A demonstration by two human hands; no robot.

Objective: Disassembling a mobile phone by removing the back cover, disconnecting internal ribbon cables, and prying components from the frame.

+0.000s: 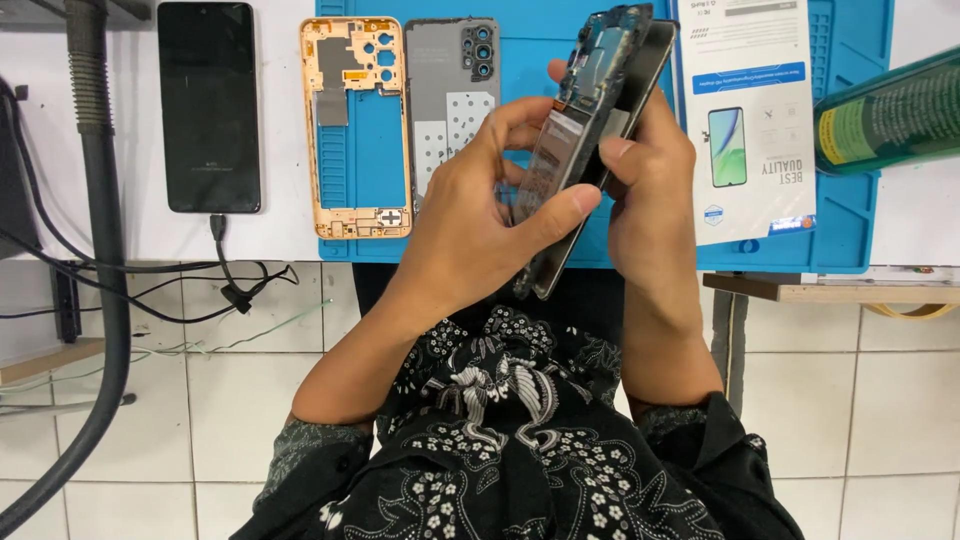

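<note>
Hands meet at frame centre: your left hand [470, 215] and right hand [650, 190] both clamp the opened phone [590, 130], above the blue mat [560, 60]. Its long axis runs diagonally, top end pointing to the upper right, bottom end toward your lap.

Phone frame [356, 125] and back cover [452, 100] left of hands.

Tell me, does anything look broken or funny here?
Yes. The phone held in the left hand and right hand has no back, so its inner parts show. Its orange frame and grey back cover lie apart on the blue mat. The green bottle lies tipped on its side.
</note>
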